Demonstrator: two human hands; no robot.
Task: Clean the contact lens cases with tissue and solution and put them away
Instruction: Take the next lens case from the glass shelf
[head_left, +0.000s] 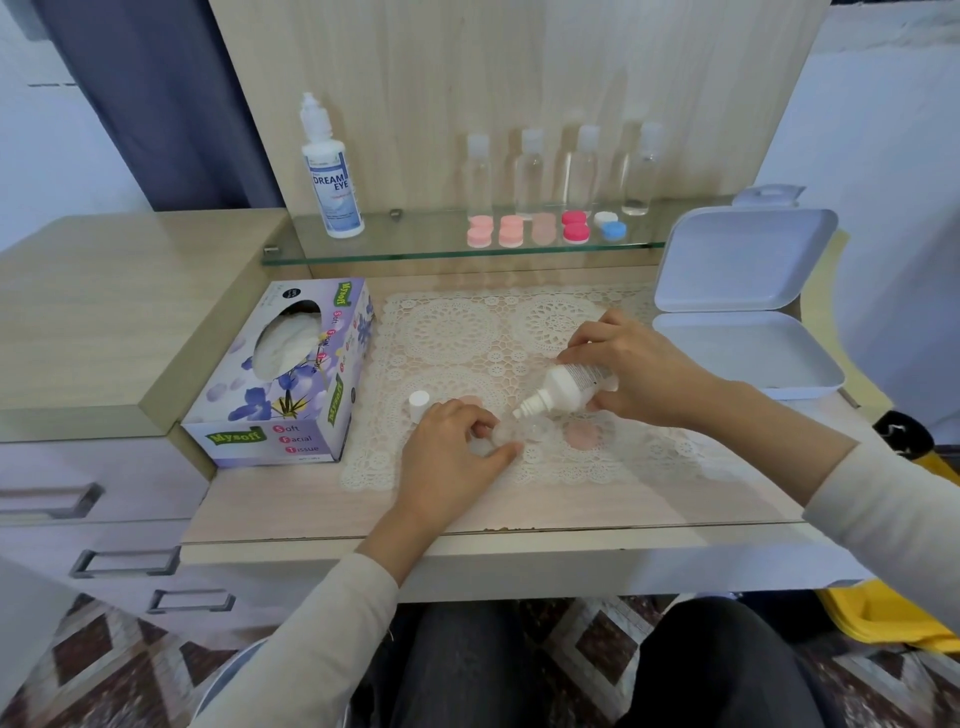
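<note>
My right hand (631, 366) holds a small white solution bottle (563, 389) tipped down to the left, nozzle just above a clear, open contact lens case (519, 431) on the lace mat. My left hand (452, 452) pinches the left end of that case against the mat. Two pale pink lids lie on the mat, one (582, 434) to the right of the case and one (470, 401) behind my left hand. The bottle's white cap (418, 402) stands by my left hand. A floral tissue box (291, 379) sits to the left.
A glass shelf (415, 249) at the back carries a large solution bottle (332, 171), several clear bottles (530, 174) and several closed lens cases (545, 228) in pink, red and blue-white. An open white storage box (743, 312) stands at the right. Drawers are at lower left.
</note>
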